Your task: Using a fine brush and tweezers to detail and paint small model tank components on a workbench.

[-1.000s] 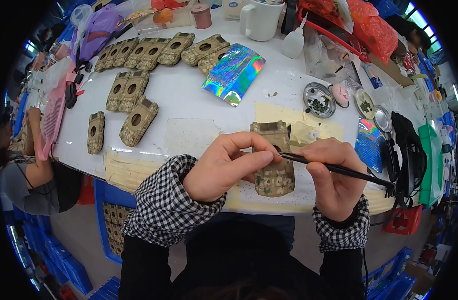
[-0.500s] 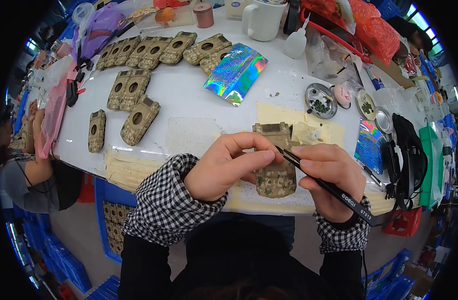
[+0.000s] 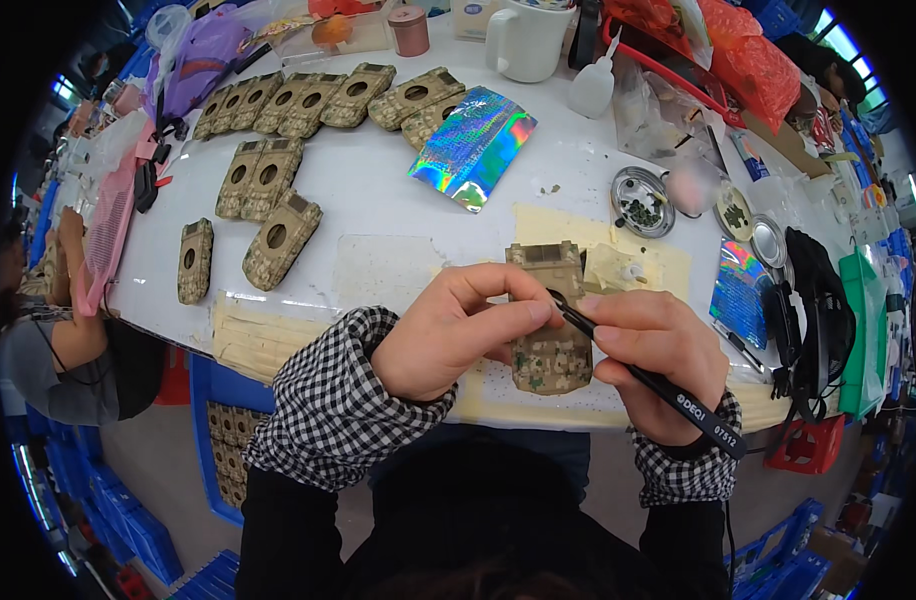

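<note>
A camouflage model tank hull (image 3: 553,365) lies near the front edge of the table, beneath my hands. My left hand (image 3: 443,330) is closed at the hull's left side, its thumb and index finger coming together above the middle. Between the fingers of my right hand (image 3: 668,340) is a pair of black tweezers (image 3: 673,392). The tweezers' tips meet the left fingertips over the hull; any small part there is too hidden to make out. Just right of the hull sits a pale yellow block (image 3: 610,268) on masking tape.
More camouflage hulls (image 3: 276,240) stand at the left and back, some under a shiny holographic bag (image 3: 473,150). Right of my hands are a metal dish (image 3: 628,180) with small green parts, a dropper bottle (image 3: 590,90) and a white mug (image 3: 528,45). A blue crate (image 3: 206,430) holds more hulls below.
The tweezers' prongs, slightly apart before, are now closer together. My right hand has shifted a little left, while my left hand and the hull have barely moved.
</note>
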{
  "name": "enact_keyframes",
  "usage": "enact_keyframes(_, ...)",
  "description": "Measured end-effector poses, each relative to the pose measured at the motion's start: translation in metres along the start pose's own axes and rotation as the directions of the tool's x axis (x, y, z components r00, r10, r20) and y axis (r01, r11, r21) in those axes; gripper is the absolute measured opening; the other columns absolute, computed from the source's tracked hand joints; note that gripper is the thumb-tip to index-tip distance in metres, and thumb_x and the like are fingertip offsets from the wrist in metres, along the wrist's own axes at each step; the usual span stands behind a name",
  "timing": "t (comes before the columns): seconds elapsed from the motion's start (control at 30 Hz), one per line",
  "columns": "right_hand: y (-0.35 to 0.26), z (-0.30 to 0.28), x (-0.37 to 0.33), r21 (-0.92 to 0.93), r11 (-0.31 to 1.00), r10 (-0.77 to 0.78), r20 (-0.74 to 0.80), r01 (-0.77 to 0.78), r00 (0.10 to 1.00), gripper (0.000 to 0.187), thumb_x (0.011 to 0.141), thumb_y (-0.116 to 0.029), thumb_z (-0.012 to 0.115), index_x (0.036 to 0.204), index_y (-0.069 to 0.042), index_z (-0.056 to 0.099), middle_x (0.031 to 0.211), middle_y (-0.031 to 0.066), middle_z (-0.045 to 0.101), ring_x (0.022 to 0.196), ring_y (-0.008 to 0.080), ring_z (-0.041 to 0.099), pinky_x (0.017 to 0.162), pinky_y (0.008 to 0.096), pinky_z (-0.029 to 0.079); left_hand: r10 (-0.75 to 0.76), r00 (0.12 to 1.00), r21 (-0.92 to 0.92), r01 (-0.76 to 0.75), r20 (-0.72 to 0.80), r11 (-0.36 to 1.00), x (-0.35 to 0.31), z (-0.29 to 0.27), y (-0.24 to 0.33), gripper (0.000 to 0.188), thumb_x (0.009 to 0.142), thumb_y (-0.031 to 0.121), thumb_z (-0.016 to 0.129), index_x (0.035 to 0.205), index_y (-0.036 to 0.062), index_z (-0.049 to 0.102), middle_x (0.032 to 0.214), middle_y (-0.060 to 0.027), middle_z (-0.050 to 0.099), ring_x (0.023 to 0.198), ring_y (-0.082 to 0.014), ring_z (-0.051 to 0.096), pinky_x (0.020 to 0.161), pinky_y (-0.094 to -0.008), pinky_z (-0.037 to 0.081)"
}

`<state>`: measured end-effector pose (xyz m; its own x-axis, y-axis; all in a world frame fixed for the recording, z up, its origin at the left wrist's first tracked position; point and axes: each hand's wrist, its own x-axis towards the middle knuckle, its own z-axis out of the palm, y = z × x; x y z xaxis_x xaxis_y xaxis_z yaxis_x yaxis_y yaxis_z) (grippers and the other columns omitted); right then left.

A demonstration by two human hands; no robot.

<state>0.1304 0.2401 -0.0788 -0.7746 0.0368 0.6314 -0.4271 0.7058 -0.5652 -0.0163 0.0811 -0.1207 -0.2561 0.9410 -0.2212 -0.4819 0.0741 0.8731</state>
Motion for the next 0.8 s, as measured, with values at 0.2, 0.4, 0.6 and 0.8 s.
enact_keyframes(0.2,0.0,-0.002,-0.008,0.096,0.986,0.14,-0.047,-0.135,0.989,0.026,0.077,-0.009,0.078,0.096,-0.001,0.062,0.097,0.0186,0.068,0.088,0.0296,0.068,0.074,0.035,0.055,0.055,0.996,0.021,-0.053,-0.077,0.998,-0.001,0.01,0.004,0.013,0.094,0.015,0.059,0.096,0.0046,0.067,0.08,0.004,0.062,0.067,-0.0016,0.047,0.059,-0.0188,0.037)
enact_keyframes(0.4,0.005,0.007,-0.018,0.385,0.9,0.289,-0.174,-0.205,0.942,0.015,0.096,-0.009,0.056,0.103,0.004,0.051,0.098,0.0181,0.062,0.084,0.0207,0.064,0.077,0.0298,0.052,0.127,0.988,0.059,-0.122,-0.089,0.991,0.0,0.015,0.001,0.016,0.095,0.014,0.059,0.102,0.003,0.068,0.08,0.0035,0.062,0.068,-0.0014,0.048,0.06,-0.0189,0.038)
enact_keyframes(0.6,0.003,0.012,-0.013,0.509,0.815,0.41,-0.17,-0.277,0.896,0.014,0.098,-0.009,0.051,0.102,0.005,0.049,0.095,0.0153,0.061,0.084,0.0183,0.066,0.077,0.0277,0.054,0.152,0.986,0.057,-0.148,-0.068,0.987,0.001,0.013,-0.003,0.016,0.095,0.011,0.059,0.105,0.0003,0.067,0.091,-0.003,0.067,0.079,-0.0048,0.056,0.071,-0.0216,0.046)
enact_keyframes(0.8,0.003,0.013,-0.012,0.526,0.791,0.451,-0.158,-0.312,0.878,0.015,0.098,-0.009,0.051,0.101,0.005,0.049,0.095,0.0146,0.061,0.087,0.0186,0.067,0.079,0.0279,0.056,0.148,0.987,0.114,-0.139,-0.067,0.984,0.002,0.009,-0.006,0.016,0.095,0.008,0.059,0.106,-0.0013,0.065,0.1,-0.0073,0.068,0.093,-0.01,0.061,0.084,-0.0264,0.05)
